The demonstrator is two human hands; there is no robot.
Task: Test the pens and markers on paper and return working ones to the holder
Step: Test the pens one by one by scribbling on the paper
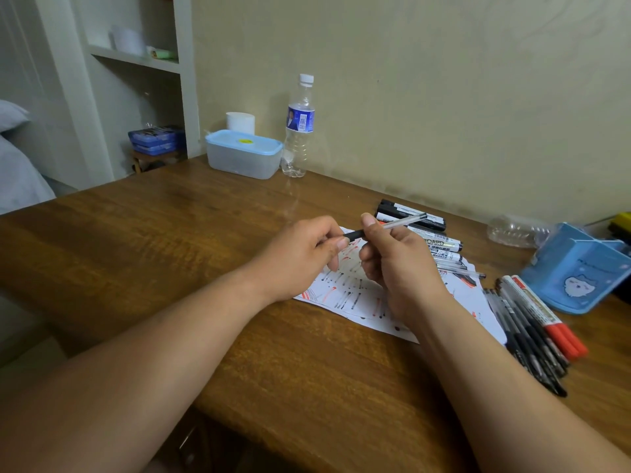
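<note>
Head view: above scribbled white paper on the wooden table, my right hand grips a slim clear plastic pen, long axis pointing up-right; my left hand pinches its black cap end.

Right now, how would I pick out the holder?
Follow the table to its right edge, past the paper. The holder is the blue box tilted there, behind the red-capped markers; it alone bears a white cartoon animal.

Home bedroom. Wooden desk against plain wall. Pillow at 9 o'clock, built-in alcove shelves at 11, water bottle at 12.
</note>
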